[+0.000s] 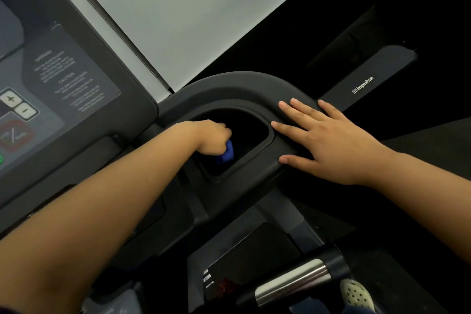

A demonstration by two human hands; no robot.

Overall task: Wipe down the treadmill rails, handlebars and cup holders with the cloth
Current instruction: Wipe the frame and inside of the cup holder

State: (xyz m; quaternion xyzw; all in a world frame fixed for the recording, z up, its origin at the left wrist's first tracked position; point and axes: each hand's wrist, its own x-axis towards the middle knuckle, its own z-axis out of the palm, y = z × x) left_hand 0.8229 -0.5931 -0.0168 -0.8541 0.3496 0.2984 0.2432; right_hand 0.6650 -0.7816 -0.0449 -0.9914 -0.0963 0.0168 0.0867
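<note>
My left hand (212, 136) reaches down into the treadmill's right cup holder (254, 132), a dark recess in the black console arm. Its fingers are curled round a blue cloth (227, 153), of which only a bunched corner shows below the fist. The inside of the cup holder is too dark to see. My right hand (328, 139) lies flat with spread fingers on the black rim of the console arm, just right of the cup holder. A handlebar (293, 279) with a silver metal sleeve and black grip runs across the bottom of the view.
The treadmill console (63, 79) with plus and minus buttons and warning text fills the left. A pale wall or window panel (193, 7) stands behind. A side rail (364, 85) with white lettering extends at right. A perforated white shoe (356, 294) shows at the bottom right.
</note>
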